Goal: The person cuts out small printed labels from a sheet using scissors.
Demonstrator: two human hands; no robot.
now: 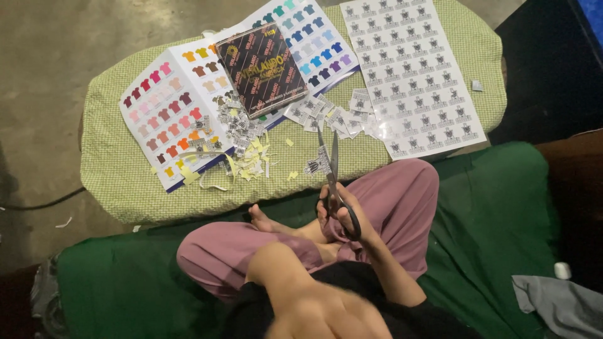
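Head view. The right hand (342,216) holds a pair of scissors (333,182) by the dark handle loops, fingers closed through and around them, above the crossed legs in mauve trousers (402,194). The blades point away from the person, toward the green checked cushion (125,176), and stand slightly parted. A small printed label (316,164) lies against the left blade, just beyond the hand. The left hand (326,314) is blurred at the lower edge, close to the camera; whether it is open or closed cannot be told, and it touches nothing visible. On the cushion beyond the blade tips lie a heap of cut labels (326,113), yellow paper trimmings (251,160), an uncut label sheet (414,75), a shirt colour chart (169,107) and a dark booklet (260,66).
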